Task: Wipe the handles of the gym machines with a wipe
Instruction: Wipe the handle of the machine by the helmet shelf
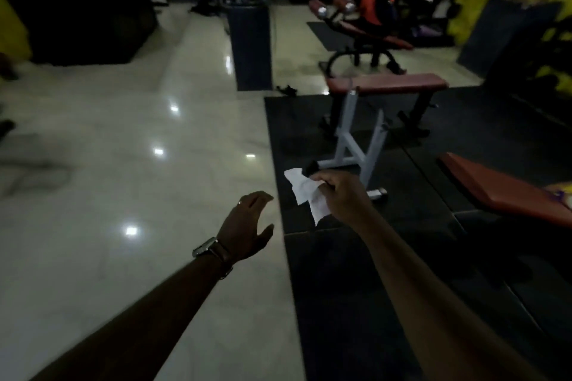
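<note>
My right hand (340, 192) pinches a white wipe (306, 192), which hangs down and to the left of the fingers. Just above the wipe sits a short black handle end (310, 168), touching or very near the wipe; the dim light hides what it belongs to. My left hand (247, 226) hovers beside it over the pale floor with fingers loosely spread and nothing in it. A watch is on that wrist.
A red flat bench (387, 83) on a white frame (356, 145) stands ahead on black mats. Another red pad (501, 189) lies at the right. Behind are a dark pillar (250, 46), a curved red bench with an orange bag (376, 6), and glossy tiled floor at left.
</note>
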The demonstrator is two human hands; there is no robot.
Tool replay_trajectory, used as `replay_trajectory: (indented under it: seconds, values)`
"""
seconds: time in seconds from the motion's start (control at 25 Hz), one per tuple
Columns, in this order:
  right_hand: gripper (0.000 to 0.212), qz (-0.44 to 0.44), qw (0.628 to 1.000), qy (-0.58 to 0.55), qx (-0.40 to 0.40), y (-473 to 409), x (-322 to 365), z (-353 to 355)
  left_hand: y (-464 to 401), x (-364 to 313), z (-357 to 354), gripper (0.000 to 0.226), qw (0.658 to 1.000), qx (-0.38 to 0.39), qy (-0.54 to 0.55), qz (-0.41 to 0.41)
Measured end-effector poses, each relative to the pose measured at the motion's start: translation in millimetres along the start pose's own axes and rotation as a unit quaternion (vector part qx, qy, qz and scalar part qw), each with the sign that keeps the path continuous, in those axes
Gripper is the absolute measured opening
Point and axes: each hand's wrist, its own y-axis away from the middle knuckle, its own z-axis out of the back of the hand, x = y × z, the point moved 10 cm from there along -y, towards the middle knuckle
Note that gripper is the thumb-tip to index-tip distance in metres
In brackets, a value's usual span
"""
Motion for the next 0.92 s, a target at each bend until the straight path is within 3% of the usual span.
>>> replay_trajectory:
  seconds: [0.2, 0.36, 0.48, 0.6, 0.76, 0.92]
  values:
    - [0.025, -0.077, 0.980, -0.180, 0.043, -70.9, 81.8, -153.4, 58.7, 145.4, 110.4, 0.058, 0.996, -0.048, -0.054, 0.055]
    - [0.009, -0.177, 0.893, -0.410, 0.054, -106.7, 122.4, -267.9, 89.2, 251.1, 178.8, 0.055, 0.985, -0.092, -0.071, 0.128]
    - [0.025, -0.264, 0.796, -0.539, 0.071, -145.5, 136.3, -344.6, 89.2, 315.3, 208.2, 0.054, 0.977, -0.115, -0.080, 0.160]
    - [0.028, -0.311, 0.735, -0.593, 0.104, -201.9, 152.8, -414.2, 72.9, 377.0, 226.0, 0.053, 0.971, -0.129, -0.093, 0.178]
    - [0.030, -0.295, 0.715, -0.615, 0.152, -311.5, 180.7, -503.7, 27.6, 473.5, 253.8, 0.048, 0.965, -0.122, -0.151, 0.178]
    - [0.045, -0.314, 0.678, -0.634, 0.200, -416.5, 211.7, -574.2, -22.5, 569.4, 303.2, 0.047, 0.943, -0.144, -0.187, 0.234]
